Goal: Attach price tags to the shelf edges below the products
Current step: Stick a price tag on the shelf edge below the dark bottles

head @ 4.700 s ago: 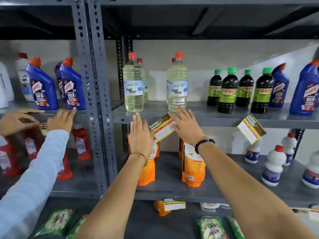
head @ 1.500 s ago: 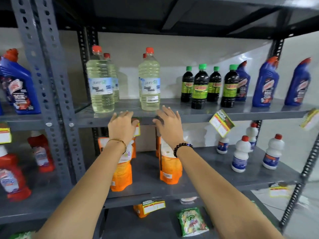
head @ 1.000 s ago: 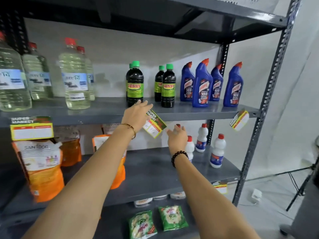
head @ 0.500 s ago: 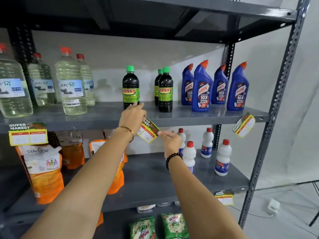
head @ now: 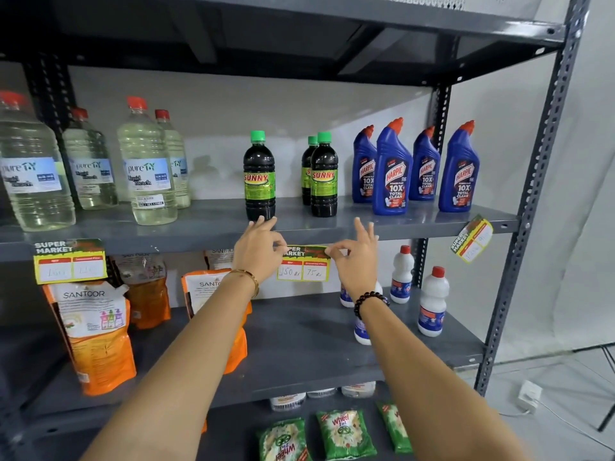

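A yellow and green price tag (head: pixel 304 265) hangs level on the grey shelf edge (head: pixel 206 242), below the dark Sunny bottles (head: pixel 259 176). My left hand (head: pixel 258 249) pinches its upper left corner between thumb and forefinger. My right hand (head: pixel 354 257) pinches its upper right corner, other fingers spread upward. A second price tag (head: pixel 70 261) sits straight on the same edge under the bleach bottles (head: pixel 146 164). A third price tag (head: pixel 472 239) hangs tilted below the blue Harpic bottles (head: pixel 392 169).
Orange Santoor pouches (head: pixel 95 331) and white bottles with red caps (head: pixel 432 301) stand on the shelf below. Green Wheel packets (head: pixel 344 432) lie on the lowest shelf. A perforated grey upright (head: pixel 532 194) closes the rack on the right. A white adapter (head: pixel 529 394) lies on the floor.
I shifted right from the bleach bottles' tag to the tag under the Sunny bottles. That tag hung tilted half a second ago; both hands now hold it level against the edge.
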### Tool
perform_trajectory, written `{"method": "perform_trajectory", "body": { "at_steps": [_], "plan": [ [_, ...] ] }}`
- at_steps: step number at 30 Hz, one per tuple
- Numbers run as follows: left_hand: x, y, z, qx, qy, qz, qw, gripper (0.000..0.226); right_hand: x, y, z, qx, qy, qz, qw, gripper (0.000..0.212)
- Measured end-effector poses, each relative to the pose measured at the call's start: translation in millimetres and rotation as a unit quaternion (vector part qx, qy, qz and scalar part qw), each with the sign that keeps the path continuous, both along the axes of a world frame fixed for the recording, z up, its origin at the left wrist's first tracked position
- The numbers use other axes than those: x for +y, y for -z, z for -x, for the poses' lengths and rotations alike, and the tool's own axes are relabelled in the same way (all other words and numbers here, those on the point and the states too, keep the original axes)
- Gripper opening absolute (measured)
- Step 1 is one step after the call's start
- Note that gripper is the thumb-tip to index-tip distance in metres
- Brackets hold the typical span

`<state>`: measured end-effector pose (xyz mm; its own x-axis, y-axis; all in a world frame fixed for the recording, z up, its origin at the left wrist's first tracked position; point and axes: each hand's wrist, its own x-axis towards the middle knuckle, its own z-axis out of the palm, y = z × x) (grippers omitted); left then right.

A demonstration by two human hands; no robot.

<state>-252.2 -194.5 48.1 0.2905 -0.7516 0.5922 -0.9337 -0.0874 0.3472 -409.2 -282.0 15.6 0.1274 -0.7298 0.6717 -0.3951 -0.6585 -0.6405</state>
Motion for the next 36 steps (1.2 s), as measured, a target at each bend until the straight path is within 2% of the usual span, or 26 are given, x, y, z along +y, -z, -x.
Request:
{"method": "perform_trajectory", "body": {
  "at_steps": [3,8,12,16,25,33,36],
  "plan": [
    [-1,0,-7,0.018,-0.013,-0.016,1.000,0.019,-11,-13,2,0.104,-0.060,0.018,0.993,0.014],
    [-4,-3,-4,0.008,-0.027,-0.002,1.000,0.020,-31,-27,0,0.157,-0.093,-0.017,0.983,0.012],
    [-7,-9,1,0.011,-0.053,0.037,0.998,0.016,-36,-30,1,0.131,-0.103,-0.012,0.986,0.011],
    [-9,-15,4,0.020,-0.067,0.024,0.997,0.016,-36,-35,1,0.101,-0.101,-0.026,0.989,0.011],
    [-17,-16,10,0.020,-0.107,0.024,0.994,0.016,-37,-39,-6,0.119,-0.064,-0.020,0.991,0.013],
    [-23,-15,8,0.043,-0.117,0.036,0.992,0.008,-30,-33,-16,0.089,-0.027,-0.007,0.996,0.007],
    [-25,-13,8,0.029,-0.109,0.032,0.993,0.023,-29,-31,-16,0.083,-0.037,-0.005,0.996,0.024]
  ]
}}
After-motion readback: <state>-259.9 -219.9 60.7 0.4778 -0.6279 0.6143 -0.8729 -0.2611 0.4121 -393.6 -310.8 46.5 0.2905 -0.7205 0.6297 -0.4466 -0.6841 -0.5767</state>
